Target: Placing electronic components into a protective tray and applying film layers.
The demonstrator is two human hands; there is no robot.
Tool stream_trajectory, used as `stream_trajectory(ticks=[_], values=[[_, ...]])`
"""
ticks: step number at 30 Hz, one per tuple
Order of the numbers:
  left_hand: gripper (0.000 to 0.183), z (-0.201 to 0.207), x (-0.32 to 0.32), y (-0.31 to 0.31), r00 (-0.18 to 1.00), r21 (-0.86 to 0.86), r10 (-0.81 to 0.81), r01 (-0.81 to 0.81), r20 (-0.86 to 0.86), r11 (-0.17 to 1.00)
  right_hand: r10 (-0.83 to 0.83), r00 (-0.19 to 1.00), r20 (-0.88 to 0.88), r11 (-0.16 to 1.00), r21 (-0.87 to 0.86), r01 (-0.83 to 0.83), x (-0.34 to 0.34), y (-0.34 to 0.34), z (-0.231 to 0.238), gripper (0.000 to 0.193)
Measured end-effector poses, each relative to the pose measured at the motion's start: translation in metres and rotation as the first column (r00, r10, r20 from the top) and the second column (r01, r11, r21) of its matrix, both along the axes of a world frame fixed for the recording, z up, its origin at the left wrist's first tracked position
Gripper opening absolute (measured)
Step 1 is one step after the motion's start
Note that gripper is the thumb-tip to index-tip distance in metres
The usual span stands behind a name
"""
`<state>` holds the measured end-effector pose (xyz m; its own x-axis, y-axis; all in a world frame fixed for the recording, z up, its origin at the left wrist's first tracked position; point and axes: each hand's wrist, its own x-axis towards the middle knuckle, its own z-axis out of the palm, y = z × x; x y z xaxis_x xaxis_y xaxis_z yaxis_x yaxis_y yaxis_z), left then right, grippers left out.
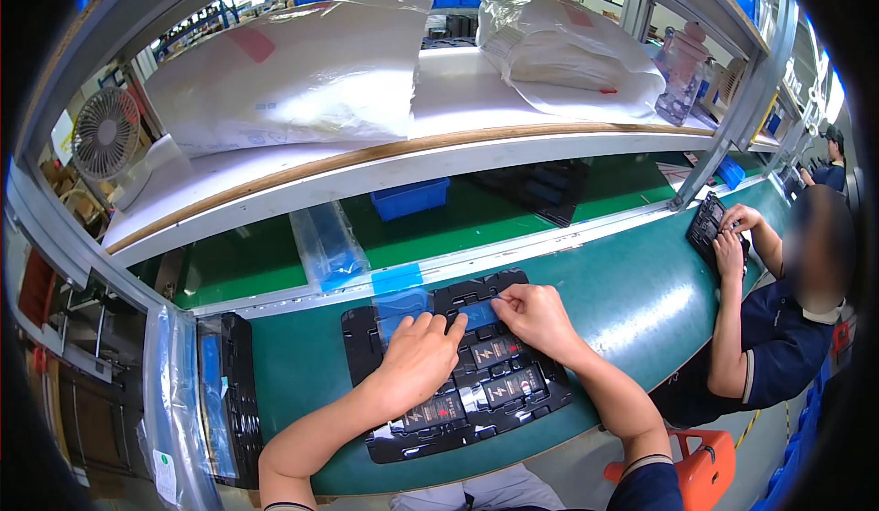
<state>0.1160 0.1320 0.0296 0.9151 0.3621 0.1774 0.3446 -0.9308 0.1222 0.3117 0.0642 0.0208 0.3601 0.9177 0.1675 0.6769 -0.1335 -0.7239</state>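
A black moulded plastic tray lies in front of me on the green bench. Its pockets hold several flat black rectangular battery packs with a lightning-bolt mark. Over the far part of the tray, my left hand lies palm down with fingers stretched out, the fingertips beside a small piece of blue film. Thumb and forefinger of my right hand are pinched at the right end of that film. A wider strip of clear blue film runs from the tray's far edge onto the white rail.
More black trays and clear plastic film stand at the left. Beyond the rail are a blue bin and a plastic bag. A shelf with large white bags overhangs the bench. At right, a co-worker handles another black tray.
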Motion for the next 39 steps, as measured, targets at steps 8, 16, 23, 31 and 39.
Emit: stream_trajectory(ticks=[8, 16, 23, 31, 39], values=[[0.043, 0.007, 0.0, 0.002, 1.0, 0.012, 0.003, -0.002, -0.027, 1.0, -0.118, 0.846, 0.52, 0.993, 0.08, 0.09, -0.006, 0.0, -0.005, 0.027], [0.038, 0.008, 0.012, -0.004, 0.999, 0.009, -0.05, 0.05, 0.004, 0.999, -0.197, 0.82, 0.538, 0.968, -0.025, 0.249, 0.031, -0.015, -0.009, 0.032], [0.026, 0.051, -0.002, -0.026, 0.989, -0.117, -0.036, 0.053, 0.145, 0.992, -0.101, 0.877, 0.469, 0.985, 0.172, 0.021, 0.015, -0.009, -0.015, 0.035], [0.04, 0.044, -0.004, -0.045, 0.718, -0.129, 0.096, -0.009, 0.689, 0.992, 0.46, 0.548, -0.698, 0.823, 0.103, -0.559, 0.002, -0.015, -0.006, 0.055], [0.076, -0.009, -0.035, -0.046, 0.574, -0.708, 0.512, 0.179, 0.639, 0.683, 0.584, 0.726, -0.362, 0.81, 0.199, -0.552, -0.017, -0.015, -0.013, 0.031]])
